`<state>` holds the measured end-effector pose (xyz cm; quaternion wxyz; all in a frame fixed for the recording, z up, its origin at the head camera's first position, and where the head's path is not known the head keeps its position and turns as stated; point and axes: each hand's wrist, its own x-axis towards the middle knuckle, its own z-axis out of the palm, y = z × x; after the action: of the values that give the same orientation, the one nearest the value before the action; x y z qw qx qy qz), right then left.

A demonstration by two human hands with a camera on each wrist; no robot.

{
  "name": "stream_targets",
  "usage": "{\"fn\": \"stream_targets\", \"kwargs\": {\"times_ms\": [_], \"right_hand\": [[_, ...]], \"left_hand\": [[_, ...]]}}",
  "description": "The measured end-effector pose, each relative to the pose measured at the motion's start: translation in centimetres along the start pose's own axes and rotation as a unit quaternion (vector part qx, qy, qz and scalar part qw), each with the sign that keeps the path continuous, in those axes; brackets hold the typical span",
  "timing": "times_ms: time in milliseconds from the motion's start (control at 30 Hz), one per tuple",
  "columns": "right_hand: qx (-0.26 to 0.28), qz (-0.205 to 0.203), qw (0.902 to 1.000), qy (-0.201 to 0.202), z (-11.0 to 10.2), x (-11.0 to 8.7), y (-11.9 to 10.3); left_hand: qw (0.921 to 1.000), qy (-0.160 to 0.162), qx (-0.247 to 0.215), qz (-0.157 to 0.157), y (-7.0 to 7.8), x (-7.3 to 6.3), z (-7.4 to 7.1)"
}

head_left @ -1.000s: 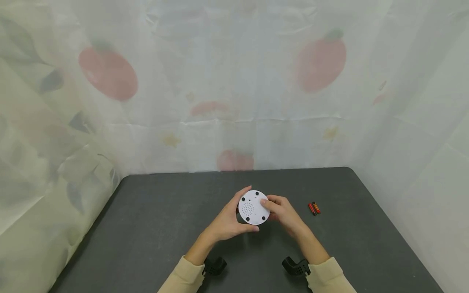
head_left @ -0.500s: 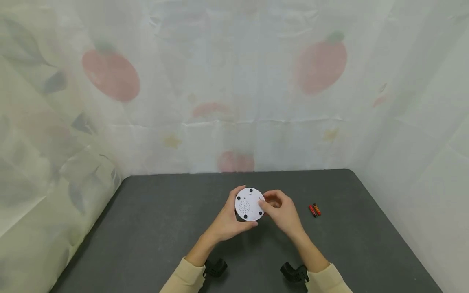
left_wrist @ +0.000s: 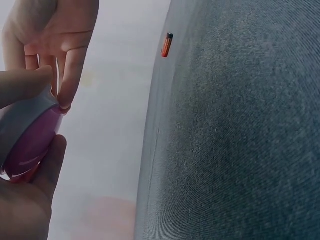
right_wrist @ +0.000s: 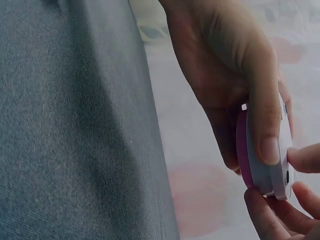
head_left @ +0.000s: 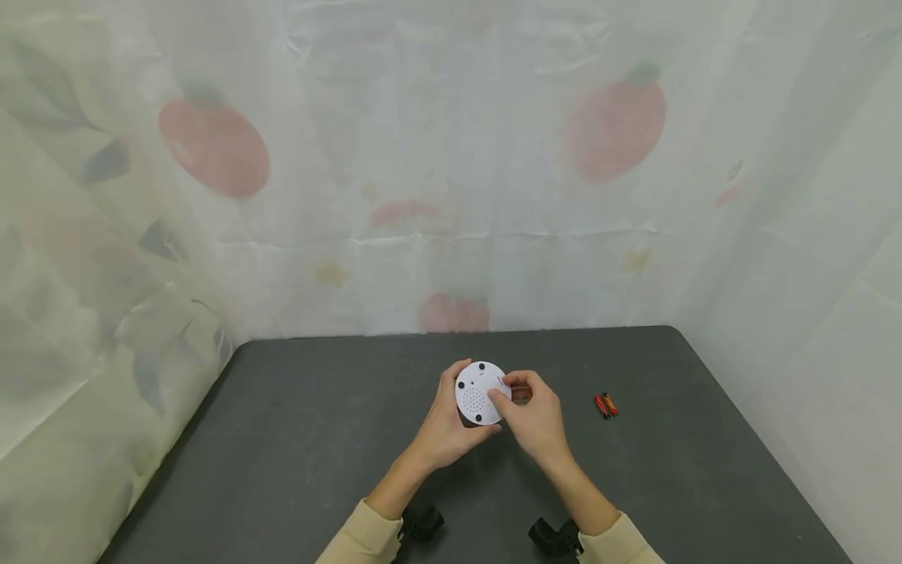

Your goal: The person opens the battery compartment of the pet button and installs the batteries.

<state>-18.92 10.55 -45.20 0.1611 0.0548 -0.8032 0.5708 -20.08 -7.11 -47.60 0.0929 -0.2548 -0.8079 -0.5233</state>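
Observation:
A round, puck-shaped device point(head_left: 472, 395) is held above the table, its white flat face with small grille holes and black rubber feet turned up. My left hand point(head_left: 440, 431) grips its left side, fingers at the far edge and thumb at the near edge. On the device's right side, my right hand point(head_left: 537, 419) pinches with its thumb on the white face and bent index finger by the rim. The left wrist view shows a purple underside point(left_wrist: 37, 142). In the right wrist view the grey-white side wall point(right_wrist: 261, 175) shows below my left thumb. One rubber foot is hidden behind my right thumb.
Two red-and-black batteries point(head_left: 605, 406) lie side by side on the dark grey table point(head_left: 331, 423), right of my hands. A pale curtain point(head_left: 451, 157) printed with fruit hangs behind the table. Black camera mounts point(head_left: 557, 539) sit under both wrists.
The device has shifted slightly left. My right hand has moved inward over it, its thumb farther onto the white face and its index finger drawn in near the thumb.

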Motion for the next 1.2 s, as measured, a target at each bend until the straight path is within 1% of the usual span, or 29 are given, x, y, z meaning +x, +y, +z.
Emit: {"fn": "stream_targets", "kwargs": {"times_ms": [33,133,233,267,300,533,700,900,1067,1133,1200], "right_hand": [[0.0,0.002,1.0,0.002,0.05,-0.02,-0.04],[0.004,0.006,1.0,0.006,0.22,-0.04,-0.1],[0.011,0.006,0.9999,0.009,0.36,0.0,-0.1],[0.013,0.007,0.9998,0.01,0.4,0.03,-0.07],[0.014,0.008,0.9998,0.011,0.43,0.06,-0.06],[0.018,0.02,0.9995,0.018,0.6,0.01,-0.13],[0.014,0.03,0.9993,0.016,0.6,0.02,-0.19],[0.002,0.031,0.9995,0.008,0.62,-0.02,-0.28],[-0.002,0.036,0.9993,0.011,0.72,-0.22,-0.41],[-0.007,0.031,0.9994,0.014,0.78,-0.36,-0.53],[-0.016,0.016,0.9995,0.02,0.82,-0.48,-0.64]], "left_hand": [[1.0,0.002,0.001,-0.007,0.09,0.03,0.1],[0.9999,0.006,0.001,-0.01,0.21,0.0,0.13],[0.9999,0.008,0.002,-0.008,0.18,0.03,0.12],[1.0,0.008,0.003,-0.001,0.1,0.0,0.06],[1.0,0.007,0.004,-0.001,0.09,0.02,0.06],[1.0,0.004,0.005,-0.004,-0.13,0.19,0.24],[1.0,0.006,0.0,0.0,-0.21,0.11,0.24],[0.9999,0.004,0.013,-0.004,-0.1,0.15,0.13],[0.9999,0.008,0.012,0.002,0.0,0.19,0.09],[0.9999,0.009,0.011,0.004,0.03,0.18,0.08],[0.9999,0.011,0.01,0.006,-0.05,0.16,0.1]]}}
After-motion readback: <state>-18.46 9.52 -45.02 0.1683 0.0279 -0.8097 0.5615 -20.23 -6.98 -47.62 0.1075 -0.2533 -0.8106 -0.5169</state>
